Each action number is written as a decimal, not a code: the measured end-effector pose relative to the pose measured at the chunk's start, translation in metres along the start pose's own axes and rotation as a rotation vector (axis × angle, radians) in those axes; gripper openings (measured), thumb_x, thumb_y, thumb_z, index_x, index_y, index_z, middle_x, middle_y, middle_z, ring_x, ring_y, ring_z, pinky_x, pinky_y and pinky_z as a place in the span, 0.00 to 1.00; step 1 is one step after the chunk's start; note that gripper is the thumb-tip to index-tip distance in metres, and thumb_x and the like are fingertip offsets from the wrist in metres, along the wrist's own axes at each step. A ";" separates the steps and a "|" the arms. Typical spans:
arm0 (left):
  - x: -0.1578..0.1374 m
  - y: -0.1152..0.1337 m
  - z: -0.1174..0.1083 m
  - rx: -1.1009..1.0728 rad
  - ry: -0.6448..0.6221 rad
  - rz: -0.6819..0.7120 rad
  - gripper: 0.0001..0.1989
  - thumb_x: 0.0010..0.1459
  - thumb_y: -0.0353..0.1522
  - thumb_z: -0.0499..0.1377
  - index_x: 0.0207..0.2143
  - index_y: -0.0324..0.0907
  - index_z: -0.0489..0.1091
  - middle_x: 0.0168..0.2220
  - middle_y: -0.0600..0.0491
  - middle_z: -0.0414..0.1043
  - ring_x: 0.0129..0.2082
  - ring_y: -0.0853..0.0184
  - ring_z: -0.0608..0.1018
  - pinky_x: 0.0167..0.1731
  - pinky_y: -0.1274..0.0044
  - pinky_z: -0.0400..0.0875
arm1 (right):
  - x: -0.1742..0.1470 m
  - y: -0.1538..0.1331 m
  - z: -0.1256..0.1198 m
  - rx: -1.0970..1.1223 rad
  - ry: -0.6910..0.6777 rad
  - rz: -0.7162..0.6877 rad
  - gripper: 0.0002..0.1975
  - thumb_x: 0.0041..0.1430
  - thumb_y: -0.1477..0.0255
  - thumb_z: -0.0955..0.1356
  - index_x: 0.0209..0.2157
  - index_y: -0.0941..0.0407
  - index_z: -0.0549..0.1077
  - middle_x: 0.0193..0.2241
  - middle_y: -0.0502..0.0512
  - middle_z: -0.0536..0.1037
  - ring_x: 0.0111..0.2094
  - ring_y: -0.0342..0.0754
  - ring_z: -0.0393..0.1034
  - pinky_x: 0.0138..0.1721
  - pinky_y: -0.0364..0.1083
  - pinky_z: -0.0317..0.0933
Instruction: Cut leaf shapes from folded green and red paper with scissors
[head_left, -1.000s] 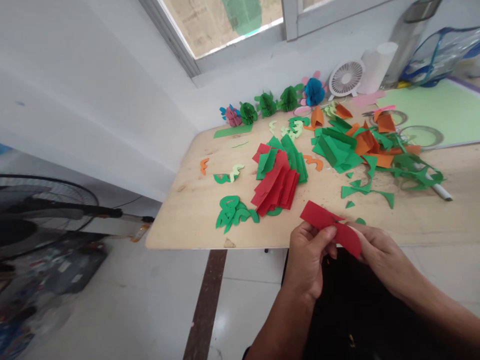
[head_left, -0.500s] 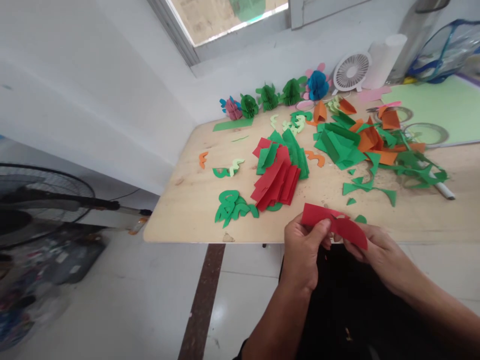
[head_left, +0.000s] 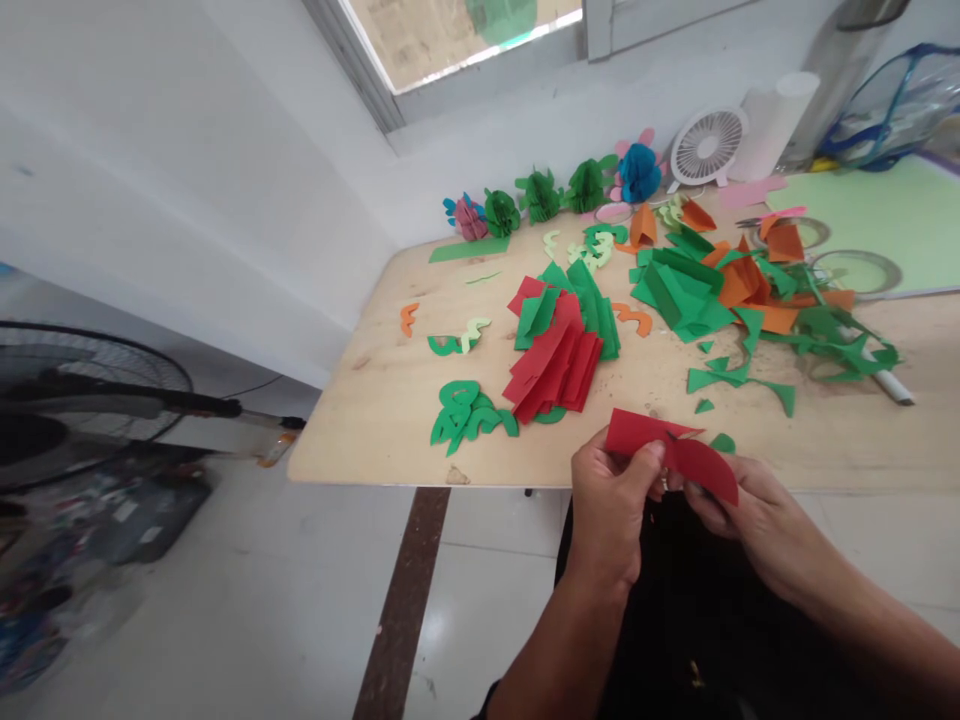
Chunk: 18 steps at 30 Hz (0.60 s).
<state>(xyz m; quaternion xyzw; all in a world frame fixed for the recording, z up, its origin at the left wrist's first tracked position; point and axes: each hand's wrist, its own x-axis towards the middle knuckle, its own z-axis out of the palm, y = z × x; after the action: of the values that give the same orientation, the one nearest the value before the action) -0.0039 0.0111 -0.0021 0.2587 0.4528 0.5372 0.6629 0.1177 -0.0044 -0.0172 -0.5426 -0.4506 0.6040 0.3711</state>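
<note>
White wall, pale wooden table, folded red sheets stacked mid-table. Left hand is pinched on part-cut red paper at the front edge; right hand meets its curved end, grip partly hidden, can't tell, with a green scrap just beyond.
</note>
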 end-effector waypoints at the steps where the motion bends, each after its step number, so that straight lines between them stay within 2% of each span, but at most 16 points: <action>1: 0.000 0.000 0.000 0.009 -0.001 0.003 0.06 0.50 0.29 0.61 0.23 0.37 0.67 0.17 0.58 0.65 0.17 0.76 0.64 0.20 0.81 0.57 | 0.000 0.002 0.000 0.014 -0.004 0.009 0.23 0.58 0.52 0.63 0.20 0.55 0.65 0.14 0.44 0.53 0.17 0.40 0.43 0.18 0.42 0.40; 10: 0.000 -0.002 0.003 0.037 -0.007 0.033 0.05 0.51 0.28 0.59 0.24 0.38 0.66 0.17 0.58 0.63 0.17 0.75 0.63 0.20 0.81 0.56 | 0.000 0.002 0.002 0.060 -0.018 0.001 0.20 0.59 0.56 0.63 0.21 0.55 0.66 0.14 0.43 0.53 0.17 0.40 0.43 0.18 0.42 0.39; 15: 0.000 -0.002 0.004 0.036 -0.006 0.037 0.04 0.51 0.28 0.59 0.25 0.38 0.66 0.16 0.58 0.62 0.18 0.75 0.63 0.20 0.80 0.57 | 0.001 0.003 0.004 0.089 -0.002 -0.009 0.21 0.59 0.59 0.63 0.17 0.55 0.60 0.14 0.43 0.52 0.17 0.40 0.42 0.18 0.42 0.39; 18: 0.001 -0.003 0.003 0.052 0.005 0.033 0.05 0.51 0.28 0.59 0.25 0.38 0.66 0.17 0.58 0.63 0.18 0.75 0.64 0.20 0.81 0.57 | 0.001 0.003 0.004 0.106 -0.009 -0.008 0.20 0.60 0.59 0.63 0.19 0.55 0.62 0.15 0.43 0.52 0.17 0.40 0.42 0.18 0.42 0.38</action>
<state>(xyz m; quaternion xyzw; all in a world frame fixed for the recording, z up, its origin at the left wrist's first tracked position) 0.0002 0.0115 -0.0032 0.2818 0.4639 0.5369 0.6458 0.1140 -0.0050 -0.0198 -0.5177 -0.4219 0.6281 0.3994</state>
